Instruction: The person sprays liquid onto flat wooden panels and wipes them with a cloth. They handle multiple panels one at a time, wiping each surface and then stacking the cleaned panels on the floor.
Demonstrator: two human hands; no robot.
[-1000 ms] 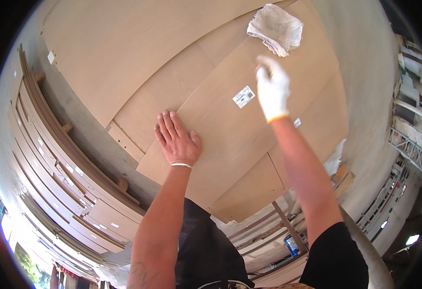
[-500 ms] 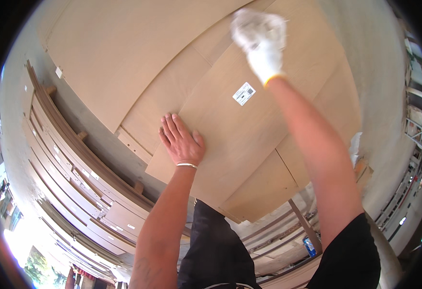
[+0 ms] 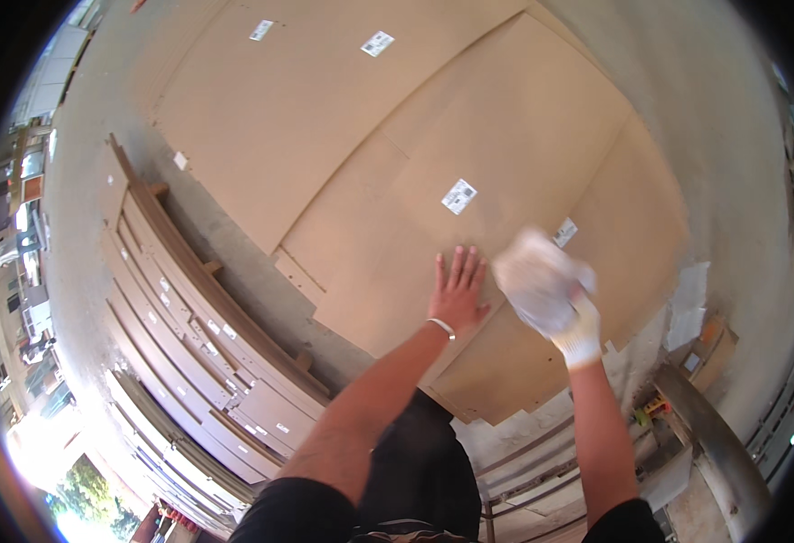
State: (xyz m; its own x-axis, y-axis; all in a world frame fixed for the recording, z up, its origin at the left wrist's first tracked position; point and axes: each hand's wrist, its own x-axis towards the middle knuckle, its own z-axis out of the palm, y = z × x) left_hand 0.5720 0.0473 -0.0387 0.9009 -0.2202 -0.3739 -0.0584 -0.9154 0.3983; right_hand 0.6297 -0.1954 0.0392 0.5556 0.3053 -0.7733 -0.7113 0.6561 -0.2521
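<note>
My bare left hand lies open and flat, fingers spread, on a smooth brown board. A light bracelet circles the wrist. My right hand, in a white glove with a yellow cuff edge, is over the same stack of boards, to the right of the left hand. It is smeared by motion, so its fingers, and whether it holds a cloth, cannot be made out. A white printed label sits on the board beyond my left hand. Beside the glove, a second label shows on the board.
Another large brown board lies at the far left, overlapping this one. A stack of long boards stands on the left on wooden blocks. Grey floor runs along the right. At lower right are a thick curved pipe and a cardboard box.
My right hand has swept from the far end of the board back toward me. My left hand has shifted to the right, still flat on the board. The view has turned and moved.
</note>
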